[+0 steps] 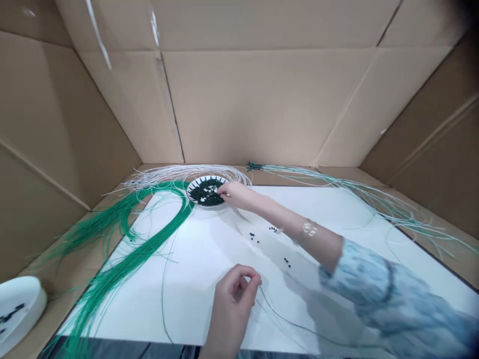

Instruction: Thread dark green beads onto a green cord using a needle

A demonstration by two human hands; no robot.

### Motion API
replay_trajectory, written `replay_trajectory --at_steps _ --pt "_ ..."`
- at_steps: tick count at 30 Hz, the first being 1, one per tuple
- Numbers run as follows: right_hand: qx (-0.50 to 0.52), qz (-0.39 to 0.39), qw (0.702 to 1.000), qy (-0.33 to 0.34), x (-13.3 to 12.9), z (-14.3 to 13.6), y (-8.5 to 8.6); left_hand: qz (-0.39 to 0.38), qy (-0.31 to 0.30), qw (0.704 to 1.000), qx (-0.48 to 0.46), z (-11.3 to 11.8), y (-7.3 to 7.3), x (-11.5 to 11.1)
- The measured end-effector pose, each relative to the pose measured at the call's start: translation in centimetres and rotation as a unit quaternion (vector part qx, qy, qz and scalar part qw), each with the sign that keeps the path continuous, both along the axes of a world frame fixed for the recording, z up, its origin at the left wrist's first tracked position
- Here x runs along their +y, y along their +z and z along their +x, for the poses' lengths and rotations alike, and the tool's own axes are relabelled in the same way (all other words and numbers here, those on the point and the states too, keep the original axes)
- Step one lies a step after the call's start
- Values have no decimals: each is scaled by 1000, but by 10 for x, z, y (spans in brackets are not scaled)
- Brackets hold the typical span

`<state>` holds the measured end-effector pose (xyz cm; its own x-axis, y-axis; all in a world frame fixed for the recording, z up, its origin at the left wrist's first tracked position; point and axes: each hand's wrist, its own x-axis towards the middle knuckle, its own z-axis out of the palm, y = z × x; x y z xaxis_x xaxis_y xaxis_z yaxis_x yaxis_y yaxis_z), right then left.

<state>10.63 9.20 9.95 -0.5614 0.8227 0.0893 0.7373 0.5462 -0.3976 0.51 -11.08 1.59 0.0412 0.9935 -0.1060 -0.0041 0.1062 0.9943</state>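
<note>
My left hand (236, 299) is near the front of the white board (209, 239), thumb and forefinger pinched on a thin green thread (284, 319). The thread trails off to the right along the front edge. My right hand (234, 193) reaches across to a patterned bowl (190, 192) of small dark green beads (204, 194). Its fingertips are closed at the bowl's right side; whatever they hold is too small to make out. Several loose dark beads (252, 235) lie on the board between my hands, with others (287, 262) nearer the right forearm.
Long green strands (149, 249) spread over the left side. White strands (164, 174) lie behind the bowl. A knotted bundle of pale green strands (337, 182) runs along the back right. A white dish (26, 304) with dark pieces stands at left. Cardboard walls (262, 99) enclose the board.
</note>
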Motion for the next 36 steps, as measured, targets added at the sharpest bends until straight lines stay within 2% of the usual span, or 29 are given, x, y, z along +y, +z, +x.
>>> replay_trajectory --at_steps 2,5,11,17,23,26,28,32,36 --pt "-30 -17 999 -11 28 -22 -9 2 0 1000 0 1 -3 1" --pt "-59 -37 997 -33 54 -36 -24 9 -2 1000 2 2 -8 4" --pt "-61 -60 994 -74 73 -34 -40 25 -2 1000 2 5 -12 6" --pt "-36 -68 992 -98 77 -33 -39 33 -4 999 1 6 -12 6" --pt "-6 -66 993 -99 70 -31 -24 33 4 999 -2 6 -13 6" --pt "19 -68 993 -96 51 -18 -15 22 0 1000 -2 4 -10 5" --pt "39 -78 993 -85 25 0 -11 14 -2 1000 -1 3 -8 4" --pt "73 -112 988 -79 -55 59 -12 15 1 1000 6 1 -4 3" --pt "107 -141 976 -131 -126 120 -32 20 3 1000 20 0 -6 4"
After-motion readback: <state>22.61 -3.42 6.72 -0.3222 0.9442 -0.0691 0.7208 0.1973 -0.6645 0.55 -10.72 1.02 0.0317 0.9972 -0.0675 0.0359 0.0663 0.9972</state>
